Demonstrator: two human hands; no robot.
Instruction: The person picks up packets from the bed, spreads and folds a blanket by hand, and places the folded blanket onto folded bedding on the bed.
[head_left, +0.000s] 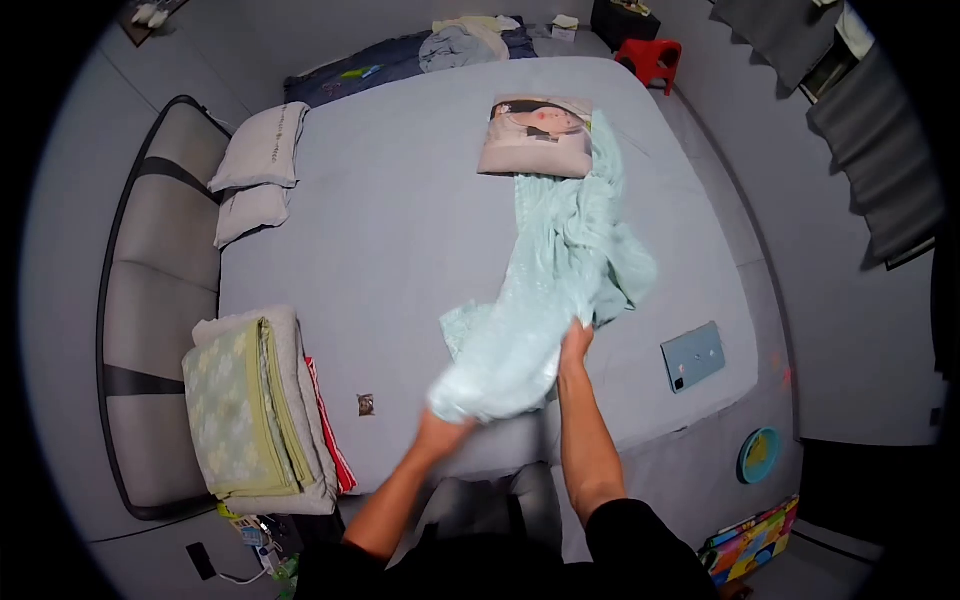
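A crumpled mint-green cloth (560, 250), shiny and thin like a light blanket, stretches across the bed (390, 220) from a printed cushion (530, 160) toward my body. My left hand (445, 434) grips its near-left corner; that hand is a little blurred by motion. Farther up, on the right side of the same cloth, my right hand (576, 345) is closed on a bunched edge. The cloth's far end lies against the cushion, partly behind it. Folds hide most of my fingertips.
Folded bedding (235, 410) is stacked at the near left. Two pillows (262, 150) rest by the headboard (165, 270). A small brown packet (366, 404) and a tablet (693, 357) lie on the bed. Beyond its far corner stands a red stool (650, 62).
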